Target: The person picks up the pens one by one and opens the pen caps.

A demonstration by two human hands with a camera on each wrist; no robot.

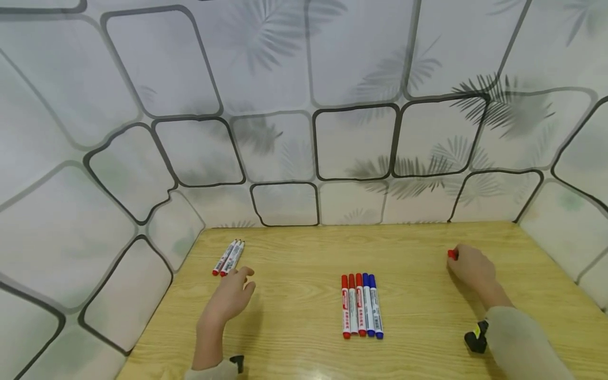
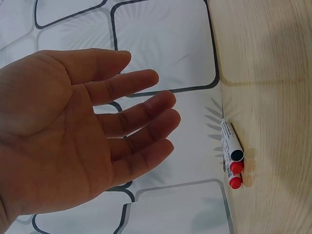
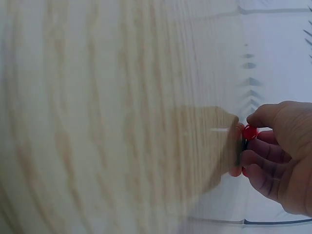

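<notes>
Marker row (image 1: 359, 305): five pens side by side on the table (image 1: 294, 306), three with red ends and two with blue; neither hand touches it.
Left hand (image 1: 229, 293): left of the marker row, fingers loosely spread, holding nothing.
Left pens (image 1: 233, 257): three white ones, left of the marker row and farther back; the left wrist view shows a gap between them and the fingers.
Right hand (image 1: 472, 266): right of the marker row and farther back, thumb and fingers drawn narrow round a red-ended pen (image 3: 250, 132).
Hidden grip: a second red end shows by the lower fingers; whether another pen is held cannot be told.
Slip risk: if two round barrels do share that grip, uneven finger pressure could let one drop and roll.
Nudge risk: the left fingers, coming down short or sideways, could scatter the Left pens, which look free to roll.
Sweep risk: a low inward swing of the right forearm could knock the blue pens (image 1: 376, 307) at the marker row's right edge askew.
</notes>
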